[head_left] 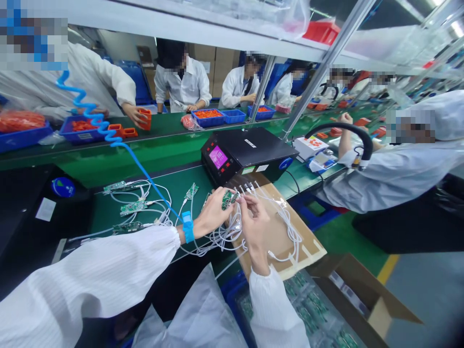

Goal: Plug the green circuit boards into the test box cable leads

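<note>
My left hand [213, 210], with a blue wrist strap [187, 227] on its wrist, is closed on a small green circuit board [228, 198]. Close beside it, my right hand [254, 217] pinches at the board's right end; a white cable plug seems to be between its fingertips, mostly hidden. White cables [226, 237] lie in loops below both hands. A cardboard sheet [270, 227] with more white cables [290, 227] is under and right of my right hand. Several circuit boards [134, 207] with cables attached lie on the green bench to the left.
A black tester [250, 150] with a lit screen stands just beyond my hands. Another black box [43, 212] is at left. A coiled blue cord [134, 159] runs to my wrist strap. Trays of boards [308, 309] and an open carton [358, 290] sit lower right. Co-workers sit across and right.
</note>
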{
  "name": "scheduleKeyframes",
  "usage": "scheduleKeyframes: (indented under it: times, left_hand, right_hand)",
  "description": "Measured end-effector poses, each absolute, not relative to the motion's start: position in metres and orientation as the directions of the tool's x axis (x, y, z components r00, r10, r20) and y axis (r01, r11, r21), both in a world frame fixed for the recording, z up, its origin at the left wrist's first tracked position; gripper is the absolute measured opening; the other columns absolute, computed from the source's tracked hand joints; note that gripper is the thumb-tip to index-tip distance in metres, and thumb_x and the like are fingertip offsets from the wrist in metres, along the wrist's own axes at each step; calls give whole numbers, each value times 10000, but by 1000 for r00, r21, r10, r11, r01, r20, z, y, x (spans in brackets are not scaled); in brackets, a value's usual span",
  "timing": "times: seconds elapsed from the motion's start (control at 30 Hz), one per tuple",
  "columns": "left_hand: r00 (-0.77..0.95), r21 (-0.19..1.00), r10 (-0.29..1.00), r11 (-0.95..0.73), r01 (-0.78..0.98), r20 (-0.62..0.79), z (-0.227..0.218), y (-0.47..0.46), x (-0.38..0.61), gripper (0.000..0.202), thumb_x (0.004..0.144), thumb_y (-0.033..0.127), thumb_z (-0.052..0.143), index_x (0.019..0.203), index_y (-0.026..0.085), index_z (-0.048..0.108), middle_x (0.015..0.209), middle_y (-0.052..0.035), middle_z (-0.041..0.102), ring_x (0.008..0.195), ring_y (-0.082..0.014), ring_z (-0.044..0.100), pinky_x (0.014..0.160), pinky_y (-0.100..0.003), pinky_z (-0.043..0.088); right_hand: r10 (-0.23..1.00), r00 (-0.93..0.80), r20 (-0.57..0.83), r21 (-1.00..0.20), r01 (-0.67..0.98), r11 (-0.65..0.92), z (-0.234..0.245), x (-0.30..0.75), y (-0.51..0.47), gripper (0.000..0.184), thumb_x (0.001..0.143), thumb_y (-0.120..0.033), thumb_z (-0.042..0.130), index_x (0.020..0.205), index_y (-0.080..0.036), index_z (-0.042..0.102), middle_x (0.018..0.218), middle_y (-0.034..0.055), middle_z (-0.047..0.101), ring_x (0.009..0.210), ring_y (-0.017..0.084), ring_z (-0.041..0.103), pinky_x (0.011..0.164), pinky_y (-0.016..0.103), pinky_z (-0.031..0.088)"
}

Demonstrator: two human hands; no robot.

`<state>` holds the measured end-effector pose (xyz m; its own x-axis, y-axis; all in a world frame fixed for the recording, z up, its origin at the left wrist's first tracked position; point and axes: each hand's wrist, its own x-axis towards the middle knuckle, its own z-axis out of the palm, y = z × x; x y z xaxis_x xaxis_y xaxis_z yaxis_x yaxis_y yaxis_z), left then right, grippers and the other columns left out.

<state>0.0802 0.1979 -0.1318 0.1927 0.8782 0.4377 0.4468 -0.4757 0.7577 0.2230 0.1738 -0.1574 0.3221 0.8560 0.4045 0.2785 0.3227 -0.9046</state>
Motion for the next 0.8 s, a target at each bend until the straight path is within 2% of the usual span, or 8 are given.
scheduleKeyframes:
  times: [0.1, 0.4, 0.63, 0.8]
  left_hand:
    - [212, 752, 867, -497, 433, 451, -132, 197, 80, 248, 910, 122, 672, 1152, 171, 651, 1122, -78, 692, 1067, -227, 690, 957, -370, 545]
    - [250, 773, 861, -509, 378, 444, -129, 194, 84, 253, 918, 107, 629, 1157, 163, 690, 1150, -90, 693, 1107, -212, 686, 1022, -349, 531]
    - [263, 784, 864, -502, 366, 430, -128, 194, 84, 151, 928, 142, 595, 1044, 168, 689, 1111, -83, 674, 1032, -209, 673, 941, -337, 527]
    - [301, 758, 853, -519, 396, 426, -127, 194, 86, 85, 917, 116, 574, 909, 170, 639, 932, -36, 624, 876, -179, 614, 819, -300, 489]
  right_hand:
    - [850, 335, 407, -903, 287, 319, -159, 224, 176, 293, 948, -472, 663, 1040, -213, 764, 1049, 86, 787, 965, 245, 739, 935, 442, 586]
    - [874, 330, 356, -932, 194, 307, -165, 227, 182, 315, 951, -472, 654, 1077, -193, 725, 1022, 96, 783, 961, 237, 756, 944, 446, 601]
    - [900, 288, 327, -944, 132, 301, -165, 230, 185, 330, 931, -495, 676, 1053, -192, 719, 1033, 104, 785, 950, 238, 759, 943, 450, 609]
    - [906, 273, 324, -945, 132, 298, -161, 232, 184, 294, 940, -462, 679, 1042, -190, 730, 1037, 102, 790, 964, 240, 760, 955, 444, 597]
